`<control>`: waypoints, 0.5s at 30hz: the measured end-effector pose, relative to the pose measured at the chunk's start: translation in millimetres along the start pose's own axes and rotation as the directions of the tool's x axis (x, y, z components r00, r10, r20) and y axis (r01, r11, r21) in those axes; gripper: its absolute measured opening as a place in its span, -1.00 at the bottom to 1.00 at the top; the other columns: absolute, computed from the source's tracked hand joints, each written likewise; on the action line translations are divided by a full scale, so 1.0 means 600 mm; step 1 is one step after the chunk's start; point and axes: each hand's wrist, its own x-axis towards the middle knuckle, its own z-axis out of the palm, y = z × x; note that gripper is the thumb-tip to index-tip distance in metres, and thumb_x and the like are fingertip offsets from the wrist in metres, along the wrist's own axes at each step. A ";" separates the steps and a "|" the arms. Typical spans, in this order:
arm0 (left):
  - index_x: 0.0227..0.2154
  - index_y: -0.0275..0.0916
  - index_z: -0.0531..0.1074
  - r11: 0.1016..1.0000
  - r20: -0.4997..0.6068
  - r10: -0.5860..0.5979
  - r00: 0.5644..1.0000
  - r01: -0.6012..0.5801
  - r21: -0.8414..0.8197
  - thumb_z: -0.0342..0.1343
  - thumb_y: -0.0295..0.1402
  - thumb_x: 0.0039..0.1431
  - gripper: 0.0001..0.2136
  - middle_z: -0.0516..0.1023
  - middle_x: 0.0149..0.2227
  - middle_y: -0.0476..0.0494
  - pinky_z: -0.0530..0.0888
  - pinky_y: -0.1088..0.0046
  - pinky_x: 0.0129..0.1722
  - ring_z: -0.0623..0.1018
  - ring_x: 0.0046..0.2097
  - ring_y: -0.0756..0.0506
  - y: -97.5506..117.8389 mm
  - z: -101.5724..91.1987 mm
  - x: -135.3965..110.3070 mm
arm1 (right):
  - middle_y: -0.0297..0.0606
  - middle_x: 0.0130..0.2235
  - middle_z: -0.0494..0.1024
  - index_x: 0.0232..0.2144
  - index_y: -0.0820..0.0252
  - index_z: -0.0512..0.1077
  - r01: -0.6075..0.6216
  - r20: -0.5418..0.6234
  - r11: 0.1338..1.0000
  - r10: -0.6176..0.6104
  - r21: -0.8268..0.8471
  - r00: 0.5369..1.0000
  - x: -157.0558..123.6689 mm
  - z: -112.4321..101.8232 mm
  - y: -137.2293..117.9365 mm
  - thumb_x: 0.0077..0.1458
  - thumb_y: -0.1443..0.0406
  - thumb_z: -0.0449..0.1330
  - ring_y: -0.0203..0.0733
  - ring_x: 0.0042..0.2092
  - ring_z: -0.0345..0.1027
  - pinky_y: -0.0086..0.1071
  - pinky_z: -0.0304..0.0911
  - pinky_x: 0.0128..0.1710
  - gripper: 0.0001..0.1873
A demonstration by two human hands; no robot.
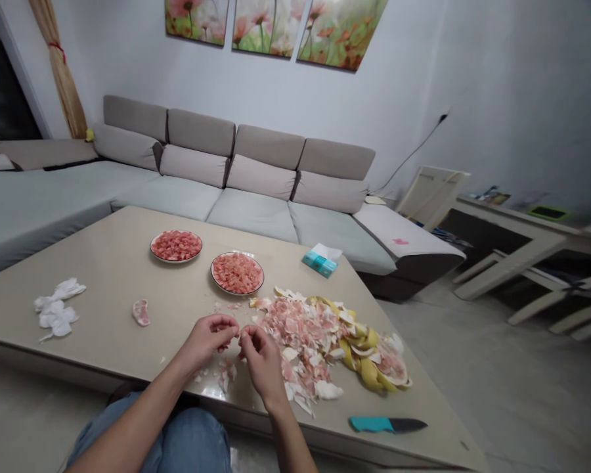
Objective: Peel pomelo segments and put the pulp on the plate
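My left hand (214,335) and my right hand (261,358) meet fingertip to fingertip above the table's near side. Both are closed in a pinch on a small piece of pomelo, mostly hidden by the fingers. Right of my right hand spreads a heap of pink and white pomelo membranes (300,322), with yellow-green peel (369,374) along its right side. Behind my hands, a plate of pink pulp (237,273) stands beside a second plate of redder pulp (176,246). One pomelo segment (140,313) lies by itself to the left.
A knife (388,425) with a teal handle lies near the table's front right edge. Crumpled white tissues (59,307) are at left, and a blue tissue pack (321,261) sits at the back right. Behind the table (108,263) runs a grey sofa (256,210).
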 end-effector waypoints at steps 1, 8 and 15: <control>-0.40 -0.32 0.52 1.000 0.004 -0.008 1.000 0.008 -0.009 0.29 -0.26 -0.06 -0.78 0.43 -0.56 0.04 0.20 0.57 -0.56 0.32 -0.55 0.07 0.000 0.000 0.000 | -0.39 -0.52 0.36 -0.46 0.19 0.41 -0.007 0.005 1.000 0.007 0.019 1.000 0.000 -0.001 0.000 0.11 0.15 0.17 -0.29 -0.51 0.27 -0.47 0.28 -0.53 -0.77; -0.40 -0.33 0.51 0.990 0.069 -0.073 0.995 0.081 -0.118 0.30 -0.27 -0.05 -0.78 0.47 -0.49 -0.01 0.18 0.60 -0.56 0.30 -0.55 0.10 0.003 0.000 -0.005 | -0.41 -0.52 0.29 -0.48 0.19 0.36 -0.111 0.185 0.976 0.076 0.188 0.980 0.004 -0.006 0.007 0.11 0.05 0.15 -0.33 -0.53 0.24 -0.43 0.32 -0.48 -0.67; -0.37 -0.36 0.51 0.965 0.105 -0.120 0.987 0.141 -0.222 0.34 -0.31 -0.09 -0.75 0.46 -0.47 -0.02 0.18 0.61 -0.56 0.31 -0.54 0.12 0.011 -0.012 -0.007 | -0.35 -0.48 0.37 -0.45 0.19 0.38 -0.059 0.193 0.992 0.036 0.113 0.981 0.013 -0.034 0.010 0.16 0.09 0.09 -0.30 -0.50 0.28 -0.35 0.37 -0.39 -0.69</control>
